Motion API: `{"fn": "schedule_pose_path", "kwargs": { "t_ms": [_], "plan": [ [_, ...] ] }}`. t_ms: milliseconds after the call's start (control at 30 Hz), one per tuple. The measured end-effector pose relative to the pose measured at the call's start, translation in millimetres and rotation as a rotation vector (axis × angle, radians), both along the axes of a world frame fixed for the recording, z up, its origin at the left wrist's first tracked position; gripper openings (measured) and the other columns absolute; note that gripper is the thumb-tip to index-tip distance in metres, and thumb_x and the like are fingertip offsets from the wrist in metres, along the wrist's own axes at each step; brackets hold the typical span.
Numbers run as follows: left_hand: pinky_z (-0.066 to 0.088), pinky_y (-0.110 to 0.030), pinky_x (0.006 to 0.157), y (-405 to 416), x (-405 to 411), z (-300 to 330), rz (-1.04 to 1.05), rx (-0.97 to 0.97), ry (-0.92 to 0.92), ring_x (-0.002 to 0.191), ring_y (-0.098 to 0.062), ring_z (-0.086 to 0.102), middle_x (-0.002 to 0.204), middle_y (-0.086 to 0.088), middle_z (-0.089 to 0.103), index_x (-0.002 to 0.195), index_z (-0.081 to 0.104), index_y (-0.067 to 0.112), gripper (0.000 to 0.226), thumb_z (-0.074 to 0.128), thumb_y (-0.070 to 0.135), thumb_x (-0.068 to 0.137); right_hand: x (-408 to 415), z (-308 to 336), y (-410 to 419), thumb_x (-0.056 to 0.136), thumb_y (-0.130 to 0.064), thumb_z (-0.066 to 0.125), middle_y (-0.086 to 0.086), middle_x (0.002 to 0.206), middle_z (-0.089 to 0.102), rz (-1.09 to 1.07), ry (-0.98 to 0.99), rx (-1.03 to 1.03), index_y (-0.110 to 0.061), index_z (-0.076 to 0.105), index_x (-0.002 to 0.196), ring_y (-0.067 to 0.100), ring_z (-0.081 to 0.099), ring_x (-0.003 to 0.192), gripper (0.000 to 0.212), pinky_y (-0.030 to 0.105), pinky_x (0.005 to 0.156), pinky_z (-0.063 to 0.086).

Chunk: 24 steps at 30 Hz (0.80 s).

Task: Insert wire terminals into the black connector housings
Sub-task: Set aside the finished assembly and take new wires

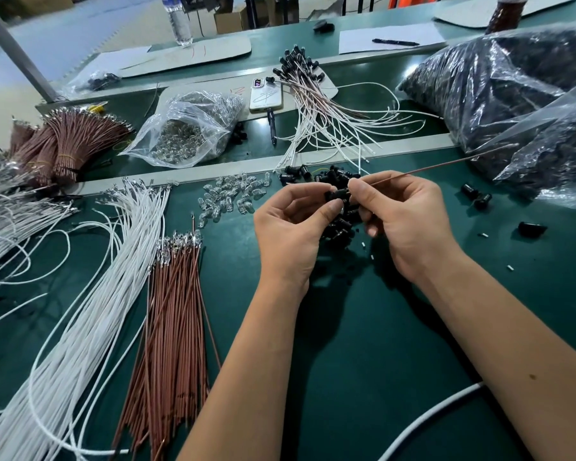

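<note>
Black housing (338,194) pinched in left hand (290,227); right hand (403,224) pinches brown wire (446,164), terminal seemingly entering.

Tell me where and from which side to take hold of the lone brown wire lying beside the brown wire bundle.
Pinch the lone brown wire on its bare insulated stretch a little behind the terminal end, coming from above and from its right side. It lies flat on the green mat, splayed away from the brown wire bundle on its left, so the right is likely the freer side.
</note>
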State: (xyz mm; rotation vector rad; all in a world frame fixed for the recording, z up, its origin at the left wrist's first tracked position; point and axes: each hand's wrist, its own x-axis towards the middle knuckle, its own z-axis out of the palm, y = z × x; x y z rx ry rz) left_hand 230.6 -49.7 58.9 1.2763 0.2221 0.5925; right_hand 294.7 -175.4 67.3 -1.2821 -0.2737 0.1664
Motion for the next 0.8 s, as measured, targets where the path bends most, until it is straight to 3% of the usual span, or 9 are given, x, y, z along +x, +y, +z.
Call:
{"fn": "schedule_pose_path", "kwargs": {
  "t_ms": [167, 333, 467, 600, 700, 800],
  "plan": [
    [0.059, -0.028, 0.076, -1, 1, -2, 0.018, 0.136, 0.048, 0.081, -0.02, 0.075, 0.087, -0.009, 0.078, 0.086, 0.074, 0.007, 0.018, 0.081, -0.008, 0.077, 0, 4, 0, 0.073, -0.023, 0.083, -0.001, 0.054, 0.057, 0.078, 0.03, 0.024, -0.016, 0.079, 0.07, 0.011, 0.04, 0.049, 0.009, 0.02, 0.038, 0.032],
    [0.062, -0.041, 0.073, -6, 1, -3, 0.035, 0.362, 0.089, 0.076, -0.023, 0.075, 0.08, -0.002, 0.077, 0.086, 0.075, 0.011, 0.016, 0.087, 0.008, 0.076, 0, 7, -3, 0.076, -0.022, 0.085, -0.002, 0.052, 0.06, 0.057, -0.014, -0.041, -0.016, 0.078, 0.069, 0.01, 0.037, 0.041, 0.011, 0.019, 0.037, 0.028],
    [0.062, -0.042, 0.072, -7, -2, -2, 0.006, 0.354, 0.129, 0.075, -0.018, 0.076, 0.079, 0.0, 0.078, 0.095, 0.073, 0.02, 0.023, 0.086, 0.012, 0.078, 3, 8, -7, 0.082, -0.017, 0.085, -0.002, 0.051, 0.059, 0.091, -0.042, -0.125, -0.017, 0.079, 0.069, 0.01, 0.035, 0.041, 0.014, 0.018, 0.041, 0.026],
    [0.062, -0.05, 0.077, -7, -3, 1, -0.013, 0.333, 0.122, 0.08, -0.021, 0.076, 0.081, -0.005, 0.078, 0.099, 0.069, 0.014, 0.026, 0.085, 0.013, 0.079, 10, 12, -17, 0.07, -0.03, 0.087, 0.001, 0.058, 0.066, 0.214, 0.011, -0.155, -0.017, 0.08, 0.07, 0.012, 0.034, 0.047, 0.014, 0.023, 0.046, 0.023],
    [0.062, -0.05, 0.078, -8, -3, 2, -0.088, 0.326, 0.125, 0.08, -0.025, 0.076, 0.083, -0.008, 0.078, 0.101, 0.066, 0.012, 0.029, 0.084, 0.013, 0.078, 13, 12, -20, 0.063, -0.038, 0.087, -0.001, 0.057, 0.065, 0.223, 0.034, -0.192, -0.019, 0.08, 0.07, 0.009, 0.042, 0.048, 0.021, 0.024, 0.05, 0.03],
    [0.061, -0.044, 0.073, -9, -4, 3, -0.125, 0.288, 0.123, 0.074, -0.023, 0.074, 0.084, -0.012, 0.078, 0.1, 0.066, 0.006, 0.025, 0.081, 0.011, 0.081, 12, 10, -19, 0.071, -0.042, 0.082, -0.001, 0.061, 0.066, 0.23, 0.009, -0.188, -0.02, 0.081, 0.077, 0.007, 0.047, 0.049, 0.023, 0.023, 0.05, 0.031]
  ]
}}
